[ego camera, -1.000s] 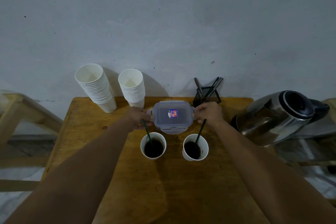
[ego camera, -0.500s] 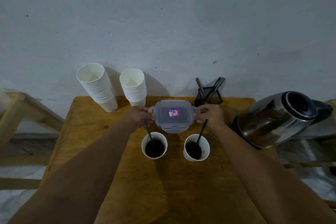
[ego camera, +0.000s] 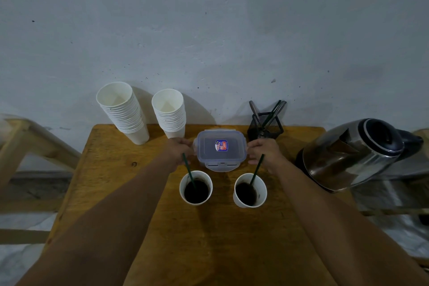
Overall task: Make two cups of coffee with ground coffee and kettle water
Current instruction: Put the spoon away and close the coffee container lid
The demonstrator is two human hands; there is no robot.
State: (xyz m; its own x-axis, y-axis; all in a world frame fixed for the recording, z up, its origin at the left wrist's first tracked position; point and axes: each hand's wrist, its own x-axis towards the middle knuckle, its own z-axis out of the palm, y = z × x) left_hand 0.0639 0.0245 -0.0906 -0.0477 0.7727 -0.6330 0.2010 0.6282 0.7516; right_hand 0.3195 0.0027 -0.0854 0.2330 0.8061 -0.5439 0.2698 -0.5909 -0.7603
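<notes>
Hands gripping one lidded plastic container (ego camera: 220, 147), left hand (ego camera: 180, 150) pressing its left side, right hand (ego camera: 263, 150) pressing its right, container sitting on the wooden table (ego camera: 120, 174). Standing just in front of the container: two paper cups, left cup (ego camera: 196, 187) and right cup (ego camera: 250, 190), each holding dark coffee and one green stirrer. Standing left of the container: two cup stacks (ego camera: 126, 114). Sitting right of it: one mesh holder (ego camera: 265, 125), then one steel kettle (ego camera: 357, 154).
</notes>
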